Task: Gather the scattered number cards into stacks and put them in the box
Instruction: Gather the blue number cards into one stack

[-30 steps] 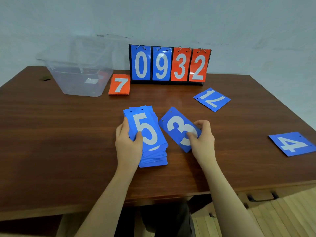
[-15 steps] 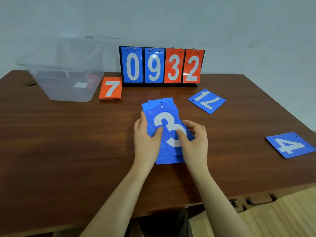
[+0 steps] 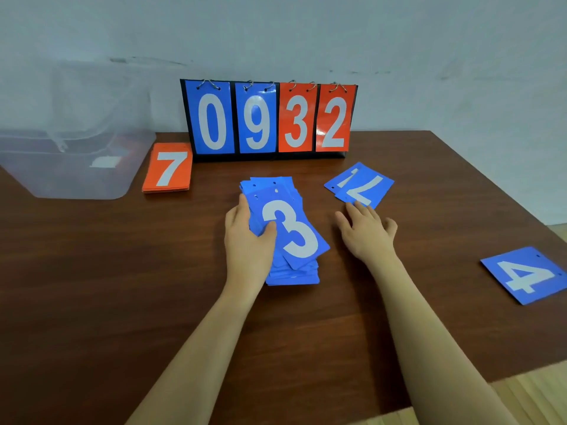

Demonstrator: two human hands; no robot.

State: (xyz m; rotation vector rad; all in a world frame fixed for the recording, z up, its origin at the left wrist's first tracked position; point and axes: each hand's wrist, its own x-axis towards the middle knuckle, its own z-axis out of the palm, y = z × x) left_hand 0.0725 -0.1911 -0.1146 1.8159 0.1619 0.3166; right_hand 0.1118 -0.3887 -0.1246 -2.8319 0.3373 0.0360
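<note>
A pale, scuffed wall backs a dark wooden table (image 3: 92, 286) that fills most of the room from where I stand. Near its far left corner sits a clear plastic box (image 3: 73, 167), and along the far edge, at the middle, stands a flip scoreboard (image 3: 270, 121) reading 0932. Just beside the box, between it and the scoreboard, lies a neat orange stack topped by a 7 (image 3: 168, 167). In the middle of the table is the blue stack (image 3: 283, 237), fanned and untidy, a 3 card lying skewed on top. The left hand (image 3: 248, 234) grips its left side, thumb curled over the top card, fingers hidden beneath. The right hand (image 3: 366, 231) is flat and spread, fingertips touching the near edge of two overlapping blue cards (image 3: 360, 185) that lie toward the far right. A lone blue 4 card (image 3: 526, 274) lies at the right edge, well apart. The cards look thin, stiff and glossy, light singly, so I would guess they slide readily over each other and over the wood; a flat one is best dragged to the stack or lifted by an edge. The stack itself looks likely to splay, so squaring it and holding both long sides seems wise before carrying.
</note>
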